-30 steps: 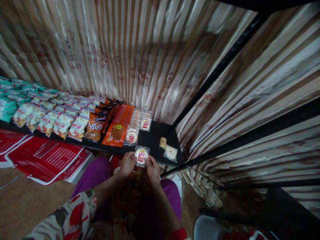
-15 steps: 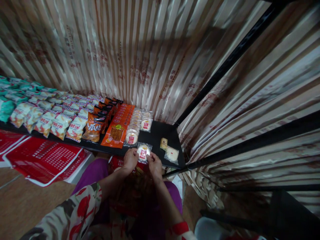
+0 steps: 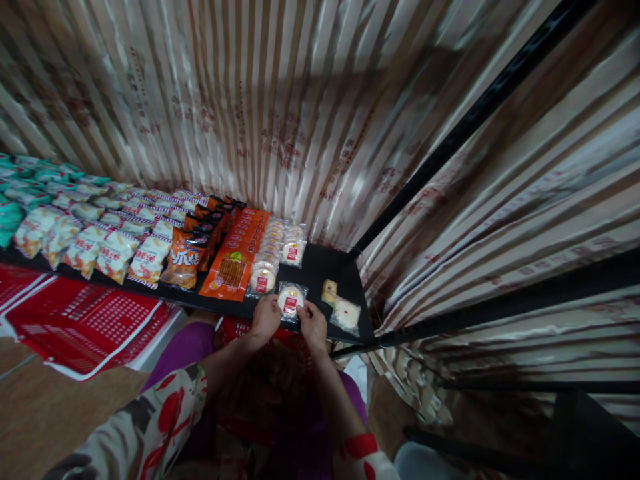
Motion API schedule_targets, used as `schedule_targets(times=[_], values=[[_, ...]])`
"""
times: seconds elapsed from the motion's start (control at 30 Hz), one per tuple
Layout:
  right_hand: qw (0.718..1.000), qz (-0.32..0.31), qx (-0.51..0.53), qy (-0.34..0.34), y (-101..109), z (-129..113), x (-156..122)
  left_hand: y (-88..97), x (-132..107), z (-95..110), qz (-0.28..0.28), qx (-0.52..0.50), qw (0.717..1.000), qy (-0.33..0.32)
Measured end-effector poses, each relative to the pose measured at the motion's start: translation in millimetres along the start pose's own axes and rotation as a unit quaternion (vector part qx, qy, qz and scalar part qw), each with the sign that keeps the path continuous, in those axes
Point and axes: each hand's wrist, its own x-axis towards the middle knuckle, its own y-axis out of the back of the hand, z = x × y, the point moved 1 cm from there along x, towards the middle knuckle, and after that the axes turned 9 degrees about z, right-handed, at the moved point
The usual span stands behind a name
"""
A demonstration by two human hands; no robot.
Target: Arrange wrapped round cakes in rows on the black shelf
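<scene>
Between my two hands is a round white cracker packet [image 3: 291, 297] in clear wrap with a red label. My left hand [image 3: 267, 318] pinches its left edge, and my right hand [image 3: 313, 325] grips its lower right edge. The packet is over the front part of a black shelf [image 3: 315, 263]; whether it rests on the surface I cannot tell. Just behind it lie two rows of similar packets, a longer left row [image 3: 265, 260] and a shorter right row [image 3: 293, 248]. An orange snack bag [image 3: 231, 263] lies flat left of them.
Right of my hands lie a small yellowish packet [image 3: 329, 291] and a pale wrapped packet [image 3: 346, 313]. Orange-black bags [image 3: 184, 259], white snack bags [image 3: 116, 253] and green packets [image 3: 10, 220] fill the left. A red basket [image 3: 95, 320] stands below; black frame bars [image 3: 425, 160] cross at right.
Both hands have moved the white cracker packet slightly forward over the shelf, closer to the rows. The view has shifted a little.
</scene>
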Motion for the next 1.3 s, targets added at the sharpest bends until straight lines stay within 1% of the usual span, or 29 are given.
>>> schedule_targets(times=[0.23, 0.4, 0.5, 0.7, 0.83, 1.07, 1.2, 1.3], values=[[0.999, 0.002, -0.037, -0.008, 1, -8, 8, -8.0, 4, 1, -0.004, -0.044, 0.999, 0.009], [0.999, 0.010, -0.046, 0.009, -1, -9, 15, -11.4, 6, 3, 0.005, -0.050, 0.999, -0.018], [0.999, 0.013, -0.036, 0.004, -3, -10, 20, -14.5, 7, 4, 0.007, -0.057, 0.998, -0.033], [1.000, 0.011, -0.026, -0.003, -8, -13, 31, -28.2, 8, 1, 0.010, -0.069, 0.997, -0.027], [0.999, 0.017, -0.035, -0.006, -12, -14, 38, -33.6, 8, 4, 0.014, -0.066, 0.997, -0.046], [0.999, 0.036, -0.033, 0.013, -18, -15, 51, -36.5, 12, 14, -0.011, -0.067, 0.996, -0.065], [0.999, 0.028, -0.028, 0.025, -23, -15, 59, -39.0, 19, 16, -0.024, -0.065, 0.995, -0.065], [0.998, 0.036, -0.029, 0.033, -29, -11, 67, -41.6, 24, 17, -0.029, -0.063, 0.995, -0.073]])
